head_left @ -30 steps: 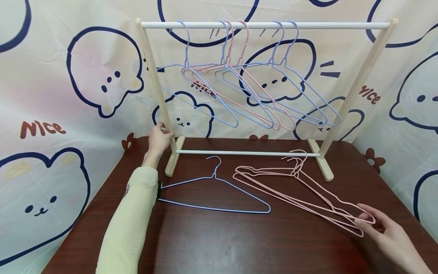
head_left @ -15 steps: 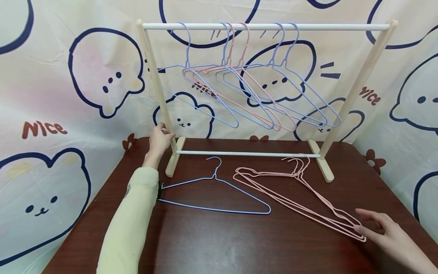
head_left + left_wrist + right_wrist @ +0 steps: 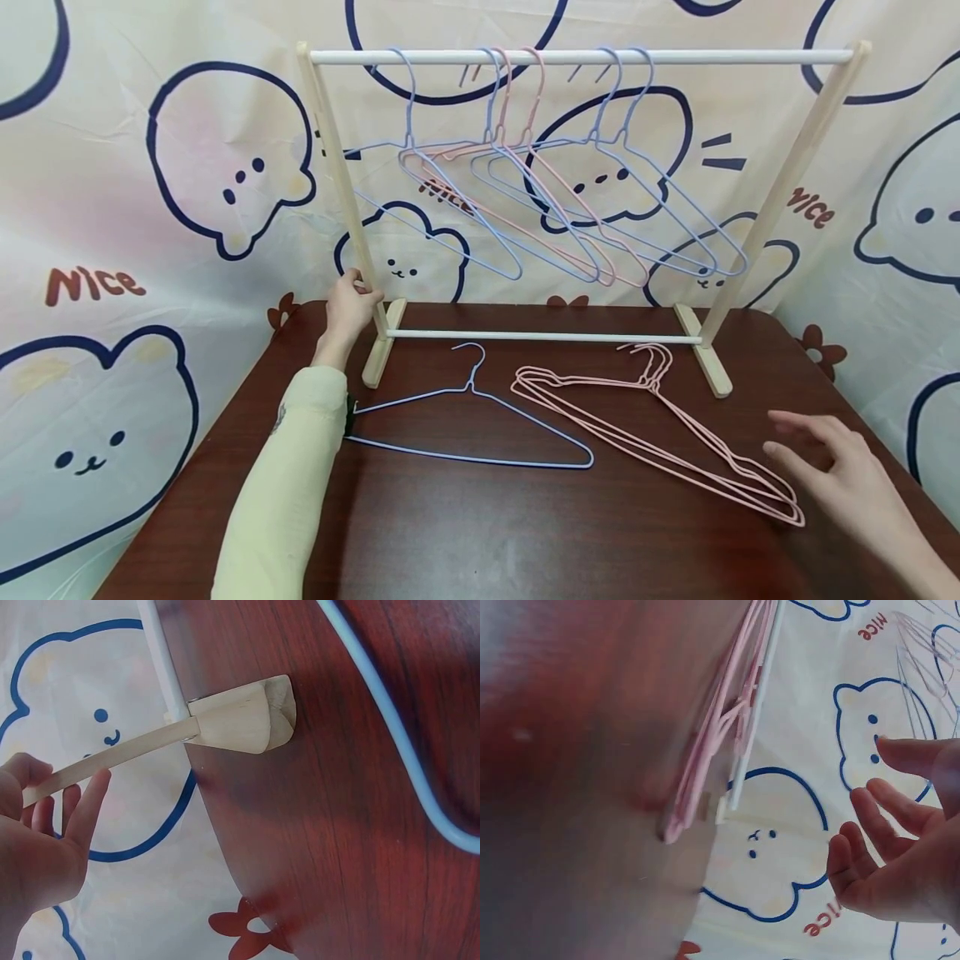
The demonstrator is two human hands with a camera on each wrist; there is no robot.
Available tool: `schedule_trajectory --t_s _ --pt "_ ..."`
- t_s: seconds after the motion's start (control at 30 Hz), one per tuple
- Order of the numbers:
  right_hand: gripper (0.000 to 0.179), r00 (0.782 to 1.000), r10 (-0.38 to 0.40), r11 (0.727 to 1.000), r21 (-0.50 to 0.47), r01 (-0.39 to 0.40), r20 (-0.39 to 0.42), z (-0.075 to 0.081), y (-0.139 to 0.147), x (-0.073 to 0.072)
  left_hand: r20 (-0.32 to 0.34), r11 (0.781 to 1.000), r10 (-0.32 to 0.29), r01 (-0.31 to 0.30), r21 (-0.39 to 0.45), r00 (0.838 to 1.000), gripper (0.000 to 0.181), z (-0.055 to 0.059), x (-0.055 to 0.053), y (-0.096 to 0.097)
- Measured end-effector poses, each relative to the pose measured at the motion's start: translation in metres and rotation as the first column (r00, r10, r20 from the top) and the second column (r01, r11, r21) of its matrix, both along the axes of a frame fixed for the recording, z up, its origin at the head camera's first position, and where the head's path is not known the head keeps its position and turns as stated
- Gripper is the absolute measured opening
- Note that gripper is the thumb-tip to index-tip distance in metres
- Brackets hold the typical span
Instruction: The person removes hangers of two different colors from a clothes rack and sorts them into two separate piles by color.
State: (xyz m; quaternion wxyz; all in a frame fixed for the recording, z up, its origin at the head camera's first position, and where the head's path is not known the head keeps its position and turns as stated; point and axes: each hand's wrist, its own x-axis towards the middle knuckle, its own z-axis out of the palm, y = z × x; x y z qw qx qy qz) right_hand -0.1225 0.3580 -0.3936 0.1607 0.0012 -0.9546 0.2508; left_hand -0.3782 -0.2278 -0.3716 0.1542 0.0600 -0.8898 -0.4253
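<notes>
My left hand (image 3: 350, 310) grips the left wooden post (image 3: 337, 162) of the clothes rack low down; the left wrist view shows fingers and thumb around the post. My right hand (image 3: 843, 471) is in the air at the right, fingers loosely bent and nothing held. It is apart from several pink hangers (image 3: 600, 382), which lie stacked together on the table, hooks toward the rack. A single blue hanger (image 3: 472, 457) lies flat at the left, its left end hidden behind my sleeve. Several blue hangers (image 3: 410, 92) and two pink hangers (image 3: 540, 92) hang from the rack's rail.
The white top rail (image 3: 750, 57) runs between two wooden posts. A lower white bar (image 3: 540, 337) joins the wooden feet (image 3: 703, 354) near the back of the dark brown table (image 3: 465, 533). Behind stands a cartoon-printed cloth (image 3: 97, 208).
My right hand has let go of the top pink hanger, which now lies level on the others. That hand has lifted away. My left hand has stayed on the post.
</notes>
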Motion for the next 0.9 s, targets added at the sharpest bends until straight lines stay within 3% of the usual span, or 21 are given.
schedule_trajectory --t_s 0.37,0.8,0.9 --pt "0.040 0.980 0.066 0.995 -0.064 -0.080 -0.190 0.043 -0.037 -0.022 0.012 1.000 0.003 -0.003 0.004 1.000 0.035 -0.002 0.000 -0.001" --pt "0.041 0.949 0.063 0.996 -0.043 -0.080 -0.310 0.062 -0.054 -0.044 0.008 1.000 0.002 -0.002 0.002 1.000 0.034 0.000 0.000 0.000" --pt "0.043 0.927 0.067 0.996 -0.037 -0.087 -0.368 0.068 -0.054 -0.051 0.010 1.000 0.003 -0.003 0.005 1.000 0.034 0.001 0.001 0.000"
